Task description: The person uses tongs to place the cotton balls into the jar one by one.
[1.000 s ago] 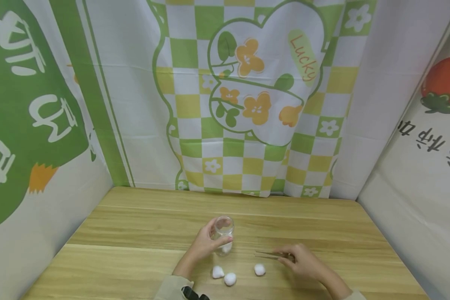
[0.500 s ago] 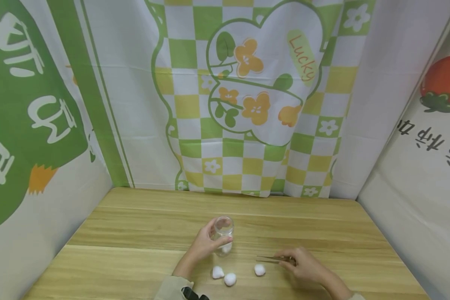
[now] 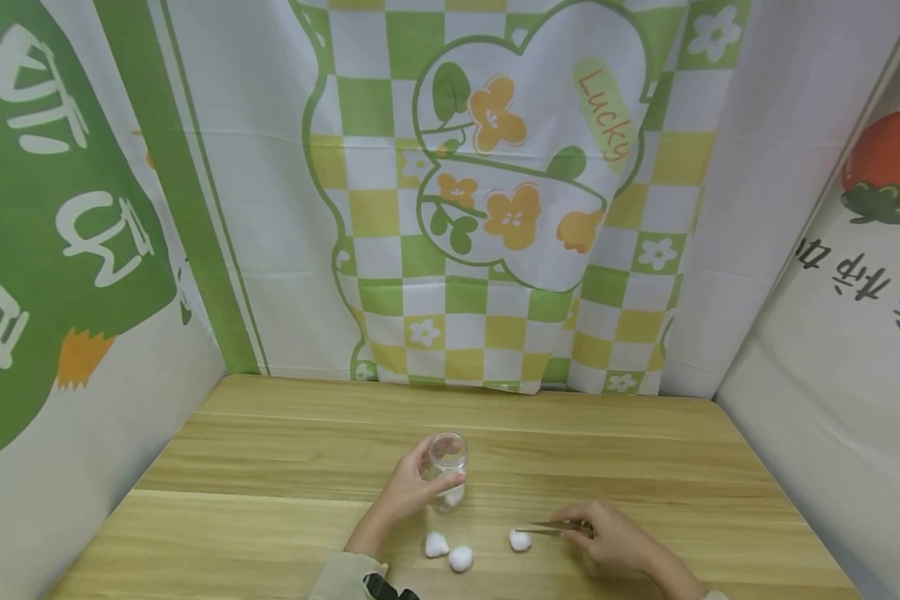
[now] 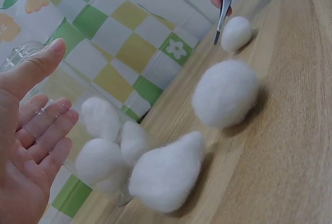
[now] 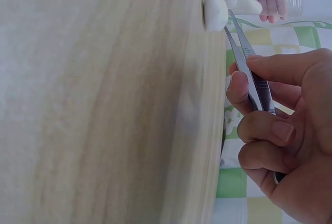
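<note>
My left hand (image 3: 408, 490) grips an open clear glass jar (image 3: 448, 451) from its left side, thumb in front. Several white cotton balls (image 4: 98, 159) lie inside at the bottom. My right hand (image 3: 607, 535) pinches metal tweezers (image 5: 244, 60), which point left with their tips parted. Those tips overlap the upper edge of the rightmost loose cotton ball (image 3: 520, 542) in the head view; the left wrist view shows them right beside it. Two more cotton balls sit in front of the jar, a round one (image 3: 461, 559) and a pear-shaped one (image 4: 168, 175).
All of this is on a wooden table (image 3: 285, 450). A green and yellow checked curtain (image 3: 483, 333) hangs along its back edge. Printed cloths stand at the left (image 3: 157, 400) and right (image 3: 817, 433) sides.
My right hand has come down toward the near side with the tweezers, from above the rightmost cotton ball to right at it. The left hand and jar have stayed put.
</note>
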Demonstrator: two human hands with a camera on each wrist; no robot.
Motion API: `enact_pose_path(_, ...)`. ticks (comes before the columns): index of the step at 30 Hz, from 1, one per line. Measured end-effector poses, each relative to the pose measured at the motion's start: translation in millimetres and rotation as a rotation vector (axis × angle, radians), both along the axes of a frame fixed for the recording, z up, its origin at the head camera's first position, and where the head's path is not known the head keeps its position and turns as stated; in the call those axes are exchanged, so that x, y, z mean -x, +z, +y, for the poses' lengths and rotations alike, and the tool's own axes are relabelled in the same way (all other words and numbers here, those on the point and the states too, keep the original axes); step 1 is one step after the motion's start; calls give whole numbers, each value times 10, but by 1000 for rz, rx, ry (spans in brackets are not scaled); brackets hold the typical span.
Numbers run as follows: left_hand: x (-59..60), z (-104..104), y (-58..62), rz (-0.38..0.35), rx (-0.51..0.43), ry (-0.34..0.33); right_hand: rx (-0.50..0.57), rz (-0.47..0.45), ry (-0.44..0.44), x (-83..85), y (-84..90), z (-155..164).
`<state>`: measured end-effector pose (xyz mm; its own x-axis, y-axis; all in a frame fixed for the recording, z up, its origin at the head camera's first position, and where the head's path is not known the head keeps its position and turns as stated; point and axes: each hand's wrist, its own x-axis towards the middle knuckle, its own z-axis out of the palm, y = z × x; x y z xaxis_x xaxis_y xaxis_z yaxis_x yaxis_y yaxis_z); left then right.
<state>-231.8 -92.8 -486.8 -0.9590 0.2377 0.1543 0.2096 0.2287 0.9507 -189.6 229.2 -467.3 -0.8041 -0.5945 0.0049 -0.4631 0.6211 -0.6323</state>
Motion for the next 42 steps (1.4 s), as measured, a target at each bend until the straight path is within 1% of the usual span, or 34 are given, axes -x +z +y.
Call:
enact_pose_path(5,2,-1,-16,2,5,-7,13,-52,-19,-8,-29,0)
enact_pose_path(9,1,-9,-21,9,9,-24,15,-57,-8,-15,-48,2)
enact_pose_path(18,1,-14,-22,4,18,-23,-25,-49,12,-8,-79,18)
enact_pose_path(21,-3,-11,-13,-14,16,-23,-25,-21,26,5,-92,18)
enact_pose_path(24,-2,-13,-14,-15,19,-28,-28,14,37,14,-98,14)
enact_pose_path(30,3,-12,-20,-8,22,-14,0,20,32,19,-88,13)
enact_pose_path(38,-6,-2,1,-11,7,-8,45,-21,-1,28,-50,-3)
enact_pose_path(42,-7,-2,3,-7,5,-6,54,9,8,26,-25,-18)
